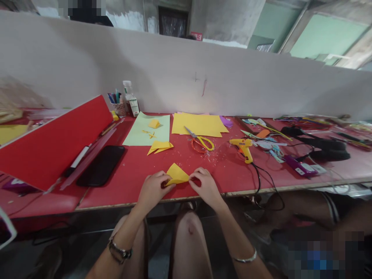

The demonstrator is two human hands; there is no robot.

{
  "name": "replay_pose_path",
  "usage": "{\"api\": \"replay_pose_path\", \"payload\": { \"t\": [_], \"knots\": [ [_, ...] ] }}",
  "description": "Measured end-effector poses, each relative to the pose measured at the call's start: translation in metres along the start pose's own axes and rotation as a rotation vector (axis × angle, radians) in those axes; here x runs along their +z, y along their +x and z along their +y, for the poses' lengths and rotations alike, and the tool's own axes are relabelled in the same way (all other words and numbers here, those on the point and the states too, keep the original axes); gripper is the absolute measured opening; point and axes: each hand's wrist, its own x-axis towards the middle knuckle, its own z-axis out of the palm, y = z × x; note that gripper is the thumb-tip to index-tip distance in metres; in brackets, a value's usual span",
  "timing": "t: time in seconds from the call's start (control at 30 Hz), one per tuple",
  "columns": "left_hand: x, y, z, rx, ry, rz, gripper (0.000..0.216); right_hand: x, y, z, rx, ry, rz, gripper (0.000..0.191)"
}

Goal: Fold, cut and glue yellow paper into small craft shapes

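The left hand pinches the left corner of a folded yellow paper, its fingers nearly shut together. The right hand holds the right corner the same way, thumb and finger tips close. The paper is at the near edge of the red bench, in the middle. Farther back lie scissors, and a yellow glue gun sits to the right. The bottle at far left has a white and green label, too small to read.
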Motion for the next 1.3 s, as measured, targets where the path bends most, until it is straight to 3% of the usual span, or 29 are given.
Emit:
{"api": "replay_pose_path", "payload": {
  "t": [0.27, 0.5, 1.07, 1.3],
  "knots": [
    [0.0027, 0.0012, 0.0012, -0.07, 0.124, 0.053, 0.029, 0.0031, 0.0026, -0.0013, 0.065, -0.029, -0.006, 0.006],
    [0.0029, 0.0016, 0.004, -0.111, 0.252, 0.038, 0.03, 0.0043, 0.0034, -0.0014, 0.079, -0.049, 0.001, 0.007],
    [0.0023, 0.0022, 0.0046, -0.118, 0.249, 0.012, 0.026, 0.0035, 0.0064, -0.0026, 0.098, -0.08, -0.007, 0.009],
    [0.0009, 0.0017, 0.0064, -0.134, 0.25, -0.014, 0.025, 0.0044, 0.0063, 0.0035, 0.083, -0.065, 0.049, 0.013]
  ]
}}
